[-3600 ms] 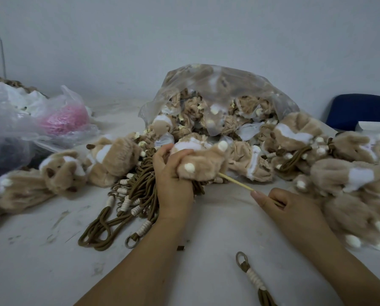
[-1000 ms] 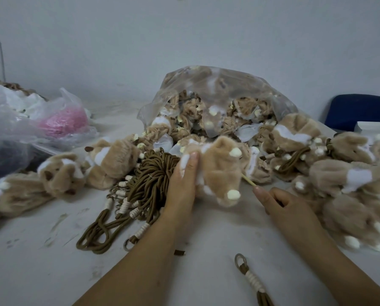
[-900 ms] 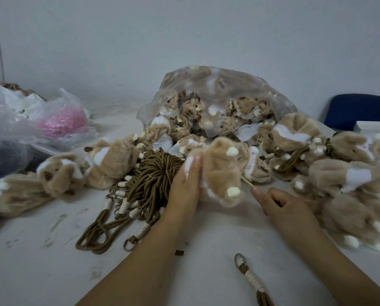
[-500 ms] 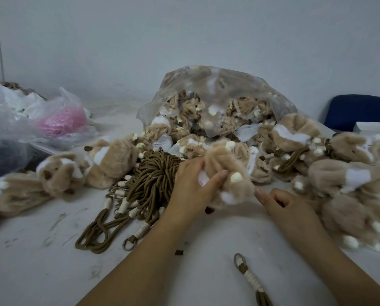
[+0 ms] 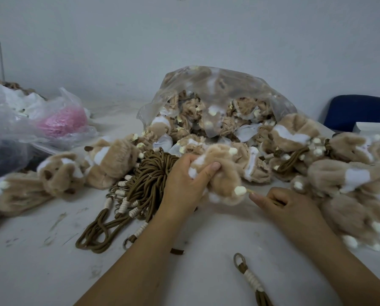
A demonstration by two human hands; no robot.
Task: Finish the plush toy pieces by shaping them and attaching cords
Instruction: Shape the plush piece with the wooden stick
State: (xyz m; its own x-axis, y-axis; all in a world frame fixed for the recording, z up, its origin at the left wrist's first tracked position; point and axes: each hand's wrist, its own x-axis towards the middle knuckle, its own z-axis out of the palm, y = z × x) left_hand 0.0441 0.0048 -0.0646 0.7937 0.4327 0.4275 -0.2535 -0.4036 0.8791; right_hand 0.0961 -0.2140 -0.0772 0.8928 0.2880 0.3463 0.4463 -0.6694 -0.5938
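Plush piece (image 5: 220,173) in tan fur with white patches sits just above the table (image 5: 206,235), in front of the open plastic bag (image 5: 206,89), and the left hand (image 5: 184,184) squeezes it, thumb pressed across the top and fingers curled under. A second ago this hand lay flat along the side of the piece; now it is closed around it and the piece is turned, so that one cream toe tip (image 5: 239,191) points toward the right hand (image 5: 288,204). The thin wooden stick (image 5: 250,191), which was long and clear between the hands several seconds ago, now shows only as a short end touching that toe tip. The right hand pinches the stick with fingers curled in.

I judge the shaping of this piece is near its end: the stick works at the last corner, and the cord step is not yet begun.

A single brown cord (image 5: 250,281) with a metal ring lies near the table edge between the forearms, untouched. The cord bundle (image 5: 144,184) rests just left of the left hand. Shaped pieces lie on both sides, some already with cords on the right.
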